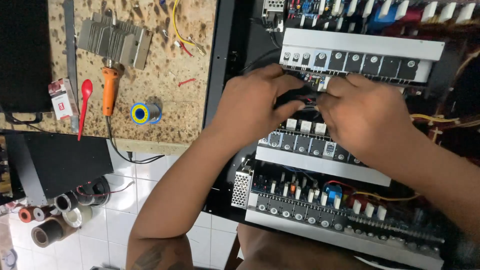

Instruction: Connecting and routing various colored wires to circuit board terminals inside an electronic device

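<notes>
Both hands are down inside the open amplifier chassis (pixel 225 75), meeting over the gap between 2 circuit boards. The left hand (pixel 255 102) curls in from the left with fingers bent and closed around a small bundle of thin dark wires (pixel 305 102); the right hand (pixel 362 117) comes in from the right, fingertips pinched onto the same bundle. How tightly each one grips cannot be told, since the fingers hide the contact.

The wires sit near the middle of the chassis, just below the upper aluminium heatsink bar (pixel 362 46) with its row of black transistors (pixel 372 63), and above the second heatsink bar (pixel 320 165). What shows of the bundle runs roughly left to right between the 2 hands, parallel to the bars; its ends are hidden under the fingers, so where it points or plugs in cannot be read.

Judging from this, the step goes best with small, steady finger work: gripping close to the wire ends, keeping strain off the solder joints, and keeping knuckles clear of the transistor legs just above.

Out on the cork-topped bench (pixel 165 65) to the left, well apart from the hands, lie an orange-handled soldering iron (pixel 110 90), a spool of solder (pixel 145 113), a red spoon (pixel 85 102) and a finned heatsink (pixel 115 42). Rolls of tape (pixel 60 215) rest on the white tiled floor (pixel 150 190).
</notes>
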